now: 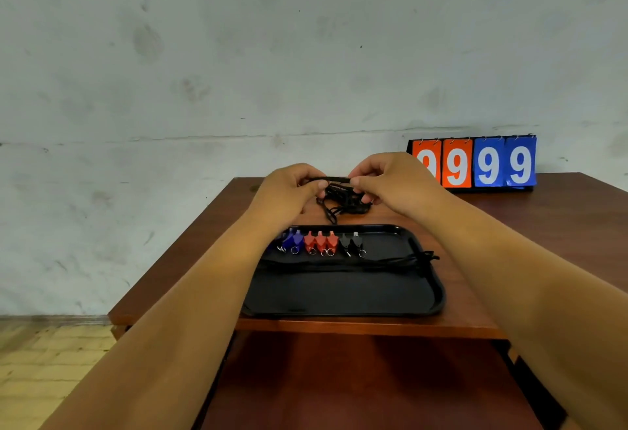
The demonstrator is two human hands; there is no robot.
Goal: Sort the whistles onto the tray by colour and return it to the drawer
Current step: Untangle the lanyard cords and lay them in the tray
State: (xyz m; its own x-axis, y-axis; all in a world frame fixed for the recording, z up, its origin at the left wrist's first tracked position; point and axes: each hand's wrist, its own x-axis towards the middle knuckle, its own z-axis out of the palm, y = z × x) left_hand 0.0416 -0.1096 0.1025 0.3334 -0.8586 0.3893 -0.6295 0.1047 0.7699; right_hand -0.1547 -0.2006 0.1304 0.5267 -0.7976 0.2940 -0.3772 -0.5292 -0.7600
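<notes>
Even soft indoor light, slightly blurry, wide-angle edge distortion

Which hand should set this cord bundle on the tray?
Probably the right hand: both it and the left hand pinch the cord bundle, but the cords on the tray bunch on its side.

Your black tray (pixel 339 297) carries a row of whistles (pixel 321 242) along its far side: blue left, three red, two black. Black cords (pixel 390 261) lie across it; you pinch a tangled cord (pixel 339 193) beyond.
</notes>
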